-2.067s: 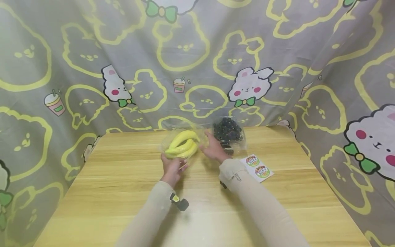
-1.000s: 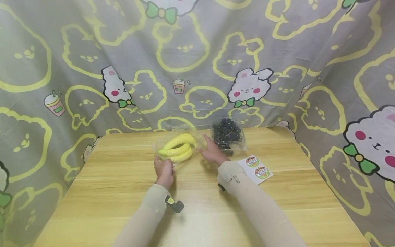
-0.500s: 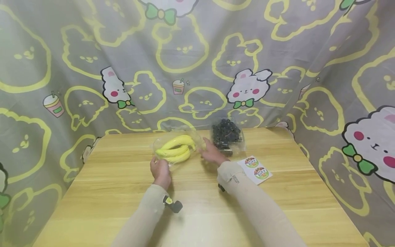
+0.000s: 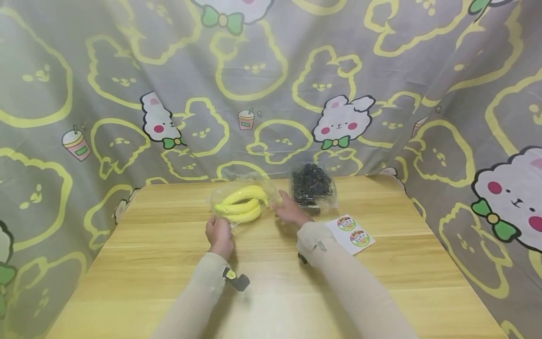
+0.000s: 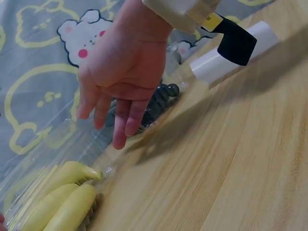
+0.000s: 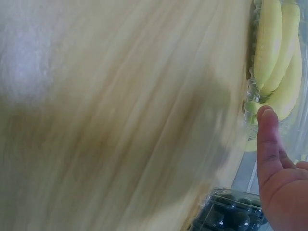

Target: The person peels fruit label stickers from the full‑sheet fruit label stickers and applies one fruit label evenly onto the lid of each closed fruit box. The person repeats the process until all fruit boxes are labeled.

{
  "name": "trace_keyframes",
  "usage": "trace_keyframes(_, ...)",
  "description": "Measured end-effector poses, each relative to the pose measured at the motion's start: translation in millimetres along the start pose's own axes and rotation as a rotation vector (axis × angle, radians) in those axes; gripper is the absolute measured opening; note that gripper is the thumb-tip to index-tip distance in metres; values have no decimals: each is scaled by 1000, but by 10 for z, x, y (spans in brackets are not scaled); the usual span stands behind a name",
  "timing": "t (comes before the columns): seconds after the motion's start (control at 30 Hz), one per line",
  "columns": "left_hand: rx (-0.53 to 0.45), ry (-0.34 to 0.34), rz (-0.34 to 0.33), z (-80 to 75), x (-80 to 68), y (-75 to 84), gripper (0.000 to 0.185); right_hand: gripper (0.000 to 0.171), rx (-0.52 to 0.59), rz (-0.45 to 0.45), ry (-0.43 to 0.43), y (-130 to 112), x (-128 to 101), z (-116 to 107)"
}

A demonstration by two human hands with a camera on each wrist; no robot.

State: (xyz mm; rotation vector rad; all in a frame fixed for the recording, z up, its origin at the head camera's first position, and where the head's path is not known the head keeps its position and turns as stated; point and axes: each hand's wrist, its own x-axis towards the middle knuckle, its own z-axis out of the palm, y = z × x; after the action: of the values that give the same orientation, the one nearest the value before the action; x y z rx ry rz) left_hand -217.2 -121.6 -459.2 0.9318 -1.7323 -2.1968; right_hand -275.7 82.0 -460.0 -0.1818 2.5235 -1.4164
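The right wrist view is blurry, and the table [image 6: 96, 120] there is a smear. Its edge cuts off the right hand [image 6: 281, 187] and the berries [image 6: 226, 214]. The left hand's [image 4: 219, 234] fingers are hidden. The sticker [image 4: 350, 233] print is too small to read.

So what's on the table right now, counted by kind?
Bagged banana bunch: 1
Clear box of dark berries: 1
Sticker sheet: 1
Total: 3
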Motion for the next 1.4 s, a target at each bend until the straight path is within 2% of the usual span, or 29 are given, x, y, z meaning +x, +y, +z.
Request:
trace_keyframes(0.27, 0, 22, 11, -21, 39, -7, 63, 67, -8, 20, 20, 12, 1, 31)
trace_keyframes(0.7, -10, 1, -5, -48, 45, 8, 60, 60, 71, 32, 36, -9, -12, 27)
trace_keyframes(1.03, -14, -3, 5, -62, 52, 20, 59, 57, 23, 7, 106, 11, 3, 23)
trace_keyframes(1.4, -39, -15, -15, -94, 71, 42, 63, 51, -3, -2, 160, 6, 29, 18)
